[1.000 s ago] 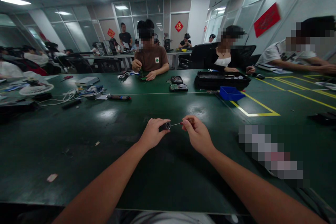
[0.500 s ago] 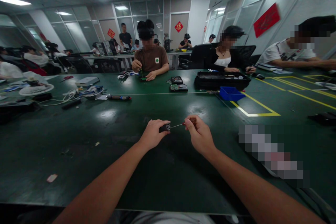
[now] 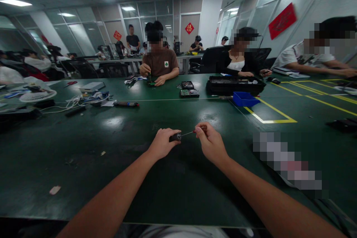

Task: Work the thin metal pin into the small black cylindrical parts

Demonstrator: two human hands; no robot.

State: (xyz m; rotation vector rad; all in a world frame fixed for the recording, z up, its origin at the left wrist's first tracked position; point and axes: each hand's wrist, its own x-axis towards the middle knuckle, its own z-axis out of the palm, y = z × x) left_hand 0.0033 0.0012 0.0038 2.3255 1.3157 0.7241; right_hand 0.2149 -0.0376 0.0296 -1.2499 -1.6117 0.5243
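Over the green tabletop, my left hand (image 3: 162, 143) is closed around a short black cylinder (image 3: 175, 137), whose round grey end faces right. Fingers hide most of its body, so its exact kind is unclear. My right hand (image 3: 211, 142) grips a screwdriver (image 3: 204, 129) by its reddish-brown handle. The thin metal shaft points left and its tip meets the cylinder's end face; whether it sits inside a screw there is too small to tell.
Beyond my hands lie a dark multi-part tool (image 3: 126, 104), hard drives (image 3: 189, 93), a blue bin (image 3: 245, 99) and a black tray (image 3: 235, 85). A blurred-out object (image 3: 287, 163) lies right of my right forearm. A person (image 3: 158, 59) works across the table.
My hands keep nearly the same place and grip. The screwdriver handle has shifted and turned slightly in my right fingers; the view has moved a little.
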